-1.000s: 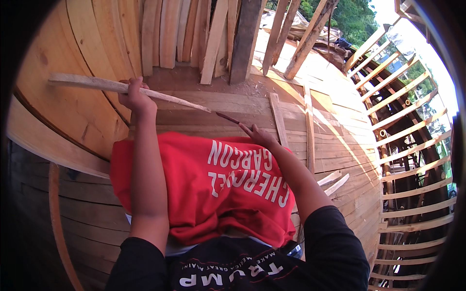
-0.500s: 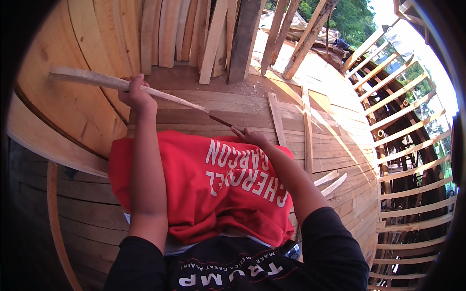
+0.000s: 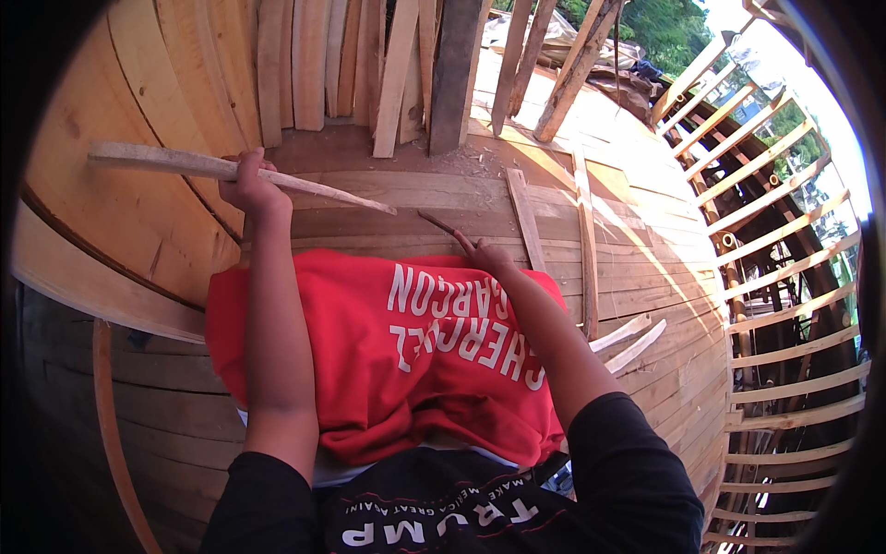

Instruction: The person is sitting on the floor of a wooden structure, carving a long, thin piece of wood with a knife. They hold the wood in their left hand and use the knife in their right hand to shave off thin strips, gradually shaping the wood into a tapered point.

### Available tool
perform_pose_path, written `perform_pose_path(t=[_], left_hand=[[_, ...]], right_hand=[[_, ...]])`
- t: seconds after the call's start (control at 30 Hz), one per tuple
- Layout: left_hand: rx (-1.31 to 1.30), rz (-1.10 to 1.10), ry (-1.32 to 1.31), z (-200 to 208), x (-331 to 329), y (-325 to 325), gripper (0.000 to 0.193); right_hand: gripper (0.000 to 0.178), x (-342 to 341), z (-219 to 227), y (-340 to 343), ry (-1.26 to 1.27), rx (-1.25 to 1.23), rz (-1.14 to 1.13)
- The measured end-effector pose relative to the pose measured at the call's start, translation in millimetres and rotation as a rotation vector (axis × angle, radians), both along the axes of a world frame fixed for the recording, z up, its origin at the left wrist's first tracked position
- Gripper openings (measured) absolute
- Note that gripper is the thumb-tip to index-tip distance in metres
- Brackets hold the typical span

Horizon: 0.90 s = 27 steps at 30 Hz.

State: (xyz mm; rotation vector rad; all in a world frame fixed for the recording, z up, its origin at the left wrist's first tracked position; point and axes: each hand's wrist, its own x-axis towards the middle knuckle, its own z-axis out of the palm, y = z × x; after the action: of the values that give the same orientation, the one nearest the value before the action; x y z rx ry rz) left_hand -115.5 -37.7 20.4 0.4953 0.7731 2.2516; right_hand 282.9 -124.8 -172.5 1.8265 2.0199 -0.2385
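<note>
Open-air woodworking spot

This looks like an open-sided timber workshop or building site; which of the two is unclear. Wide pale boards (image 3: 88, 198) fill the left side, narrower upright boards (image 3: 309, 65) stand at the far side, and pale chips (image 3: 480, 164) litter the plank floor (image 3: 655, 277). At right, beyond a slatted wooden frame (image 3: 798, 394), daylight enters; green trees (image 3: 660, 32) show far right.

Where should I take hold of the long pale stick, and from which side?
Probably the middle, where the left hand closes, from the near side: the long pale stick narrows to a tip pointing toward the dark tool in the right hand, so that end looks best left clear.
</note>
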Motion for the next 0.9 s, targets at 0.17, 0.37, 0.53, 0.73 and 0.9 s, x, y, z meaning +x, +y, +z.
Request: perform_pose_path(t=[0.17, 0.37, 0.53, 0.73, 0.9], left_hand=[[0.028, -0.049, 0.026, -3, 12, 3, 0.026], [0.001, -0.024, 0.051, -4, 4, 1, 0.026], [0.003, -0.068, 0.007, -3, 11, 2, 0.027], [-0.006, -0.03, 0.026, -1, 8, 2, 0.022], [-0.043, -0.059, -0.011, 4, 21, 1, 0.025]], right_hand=[[0.081, 53, -22, -9, 0.015, 0.098, -0.497], [0.081, 27, -4, -5, 0.101, 0.129, -0.131], [0.078, 29, -13, -1, 0.051, 0.004, -0.343], [0.082, 43, -11, -4, 0.057, 0.186, -0.112], [0.087, 32, -10, 1, 0.027, 0.013, -0.009]])
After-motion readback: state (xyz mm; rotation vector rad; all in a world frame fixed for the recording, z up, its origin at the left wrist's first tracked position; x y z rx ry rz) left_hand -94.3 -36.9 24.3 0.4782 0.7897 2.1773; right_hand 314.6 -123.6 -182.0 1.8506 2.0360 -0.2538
